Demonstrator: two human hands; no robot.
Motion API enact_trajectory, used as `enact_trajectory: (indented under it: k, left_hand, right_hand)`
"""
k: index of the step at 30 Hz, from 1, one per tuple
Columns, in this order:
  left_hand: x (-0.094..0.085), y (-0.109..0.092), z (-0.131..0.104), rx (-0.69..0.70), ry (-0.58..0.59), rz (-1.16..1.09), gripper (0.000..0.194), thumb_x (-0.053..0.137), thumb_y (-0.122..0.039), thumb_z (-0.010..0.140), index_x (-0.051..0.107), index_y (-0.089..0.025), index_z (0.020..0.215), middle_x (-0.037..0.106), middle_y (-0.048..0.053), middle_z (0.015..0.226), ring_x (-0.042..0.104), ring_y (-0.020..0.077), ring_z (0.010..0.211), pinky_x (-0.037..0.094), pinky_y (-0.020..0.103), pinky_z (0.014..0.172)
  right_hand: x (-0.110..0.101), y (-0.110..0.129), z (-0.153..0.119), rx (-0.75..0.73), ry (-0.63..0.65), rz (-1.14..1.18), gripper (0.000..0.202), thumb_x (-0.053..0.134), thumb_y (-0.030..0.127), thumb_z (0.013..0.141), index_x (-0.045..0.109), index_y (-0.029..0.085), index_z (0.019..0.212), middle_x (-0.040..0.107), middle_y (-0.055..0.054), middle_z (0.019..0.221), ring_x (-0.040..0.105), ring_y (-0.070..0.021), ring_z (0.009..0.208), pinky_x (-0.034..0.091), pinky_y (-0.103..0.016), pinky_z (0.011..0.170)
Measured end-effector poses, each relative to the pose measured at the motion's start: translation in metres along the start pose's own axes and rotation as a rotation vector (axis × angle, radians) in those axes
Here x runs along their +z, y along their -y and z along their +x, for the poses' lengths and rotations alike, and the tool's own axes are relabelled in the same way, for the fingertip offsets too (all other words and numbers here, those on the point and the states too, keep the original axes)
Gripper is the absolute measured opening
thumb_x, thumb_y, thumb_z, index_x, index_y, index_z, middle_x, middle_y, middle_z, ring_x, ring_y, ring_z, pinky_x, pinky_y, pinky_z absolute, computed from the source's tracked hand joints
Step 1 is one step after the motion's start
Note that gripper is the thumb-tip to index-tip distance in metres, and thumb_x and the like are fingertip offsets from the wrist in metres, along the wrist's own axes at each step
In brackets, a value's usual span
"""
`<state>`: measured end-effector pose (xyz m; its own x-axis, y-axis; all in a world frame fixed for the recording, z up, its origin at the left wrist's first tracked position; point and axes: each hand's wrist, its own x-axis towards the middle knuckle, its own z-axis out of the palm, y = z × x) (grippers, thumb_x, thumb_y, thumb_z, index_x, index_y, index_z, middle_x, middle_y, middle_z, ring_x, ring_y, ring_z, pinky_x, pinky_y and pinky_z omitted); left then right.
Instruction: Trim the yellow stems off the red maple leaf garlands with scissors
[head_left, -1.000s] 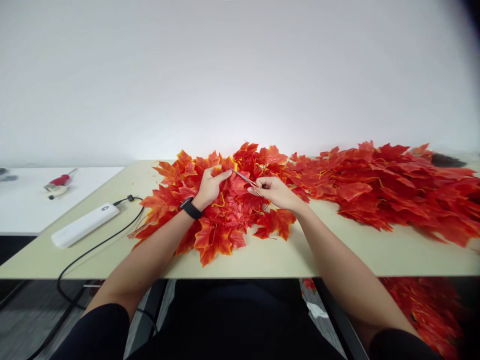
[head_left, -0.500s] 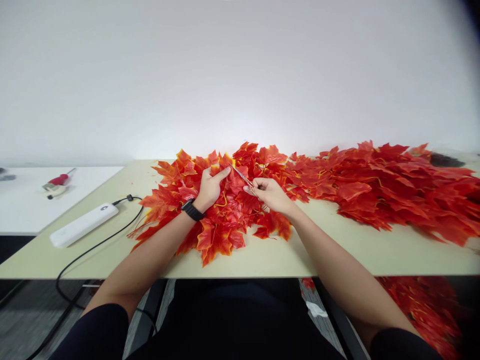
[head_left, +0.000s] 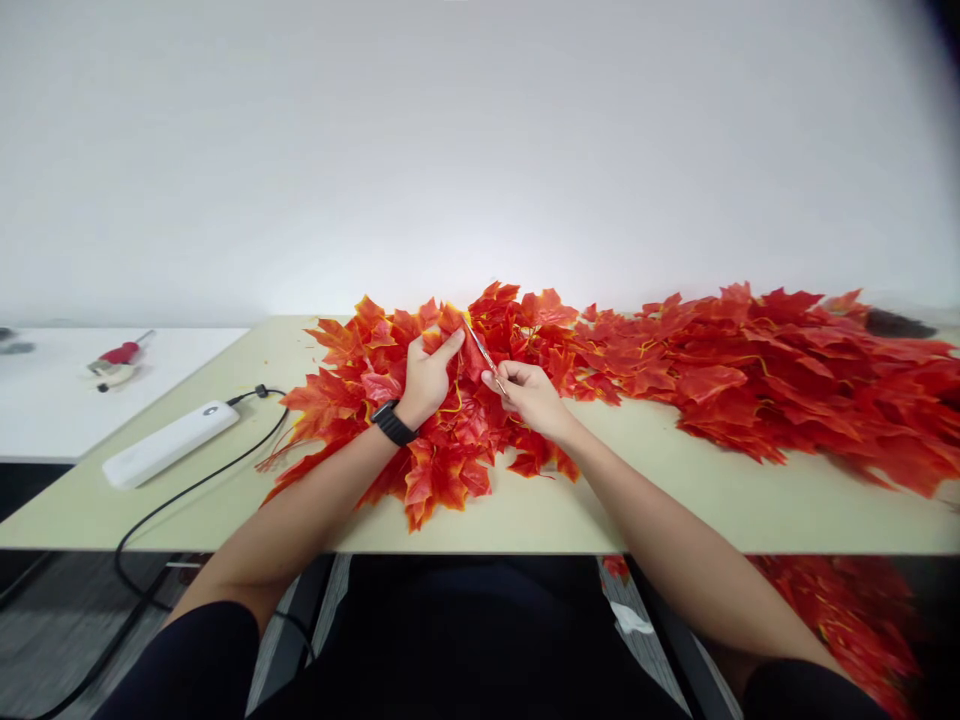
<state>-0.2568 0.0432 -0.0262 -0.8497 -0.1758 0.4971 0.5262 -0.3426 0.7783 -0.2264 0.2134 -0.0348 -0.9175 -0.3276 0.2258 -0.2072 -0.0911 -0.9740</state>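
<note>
Red and orange artificial maple leaves lie in a heap in the middle of the pale table. My left hand, with a black watch at the wrist, is closed on a leaf at the back of this heap, its thumb pointing up and right. Just right of it, my right hand is closed round the handles of slim scissors. Their blades point up and left, the tips beside the held leaf near my left thumb. Yellow stems show among the leaves below my hands.
A larger pile of red leaves covers the table's right side. At the left lie a white power strip with a black cable and, on a white table, a red-and-white object. More leaves are below the table's right edge.
My right hand and the scissors have moved slightly left, closer to my left hand. My left hand has shifted slightly right, still on the leaf.
</note>
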Motion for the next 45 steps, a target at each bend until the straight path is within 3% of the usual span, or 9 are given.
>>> enact_trajectory:
  k: [8, 27, 36, 45]
  left_hand:
    - [0.0025, -0.0006, -0.0037, 0.005, -0.005, 0.023, 0.031, 0.088, -0.044, 0.078, 0.073, -0.017, 0.078, 0.072, -0.001, 0.081, 0.065, 0.0111, 0.075, 0.054, 0.024, 0.078]
    - [0.0018, -0.0017, -0.0062, 0.053, 0.076, 0.114, 0.034, 0.084, -0.046, 0.082, 0.068, -0.018, 0.072, 0.065, -0.001, 0.072, 0.057, 0.0111, 0.068, 0.050, 0.024, 0.073]
    - [0.0013, -0.0058, -0.0041, -0.036, 0.064, 0.059, 0.027, 0.085, -0.041, 0.079, 0.074, -0.016, 0.080, 0.072, 0.001, 0.081, 0.065, 0.0140, 0.076, 0.053, 0.026, 0.079]
    - [0.0021, -0.0055, 0.0028, 0.029, -0.005, 0.110, 0.032, 0.084, -0.041, 0.082, 0.064, -0.018, 0.071, 0.062, -0.003, 0.073, 0.056, 0.0108, 0.072, 0.049, 0.024, 0.076]
  right_hand:
    - [0.0106, -0.0010, -0.0039, 0.002, -0.037, -0.012, 0.073, 0.082, 0.073, 0.070, 0.033, 0.021, 0.064, 0.028, 0.006, 0.062, 0.022, -0.0068, 0.055, 0.017, -0.026, 0.049]
    - [0.0068, -0.0048, -0.0050, -0.019, -0.033, -0.003, 0.067, 0.083, 0.065, 0.076, 0.034, 0.020, 0.066, 0.030, 0.005, 0.063, 0.023, -0.0069, 0.054, 0.019, -0.027, 0.051]
    - [0.0072, -0.0070, -0.0040, 0.000, -0.055, -0.039, 0.069, 0.081, 0.070, 0.074, 0.034, 0.020, 0.064, 0.030, 0.005, 0.060, 0.022, -0.0071, 0.053, 0.018, -0.027, 0.051]
    - [0.0090, -0.0021, -0.0046, 0.008, -0.054, -0.021, 0.072, 0.084, 0.071, 0.069, 0.032, 0.021, 0.063, 0.027, 0.005, 0.061, 0.021, -0.0071, 0.054, 0.016, -0.026, 0.050]
